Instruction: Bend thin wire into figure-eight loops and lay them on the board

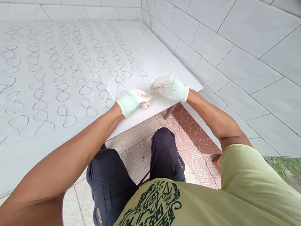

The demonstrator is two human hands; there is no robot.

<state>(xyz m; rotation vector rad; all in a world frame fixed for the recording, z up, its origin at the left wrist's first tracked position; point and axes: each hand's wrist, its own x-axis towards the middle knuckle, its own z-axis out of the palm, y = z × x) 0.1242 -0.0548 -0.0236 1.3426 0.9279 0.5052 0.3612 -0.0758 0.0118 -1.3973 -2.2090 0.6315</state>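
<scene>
Both my hands wear white gloves with pale green cuffs and meet over the near right part of the white tabletop (131, 119). A thin wire loop (154, 94) spans the gap between them. My left hand (138, 99) pinches its left side with closed fingers. On the other side, the fingertips of my right hand (166, 86) are closed on the same wire. Just beyond the hands lie several figure-eight wire pieces (139, 71), each a twisted pair of loops. The exact grip points are partly hidden by the gloves.
Rows of figure-eight wires (63, 92) cover the left and far tabletop. A tiled wall (235, 56) borders the right and back. The table's near edge runs above my knees (163, 147), with a table leg (170, 111) below its right end.
</scene>
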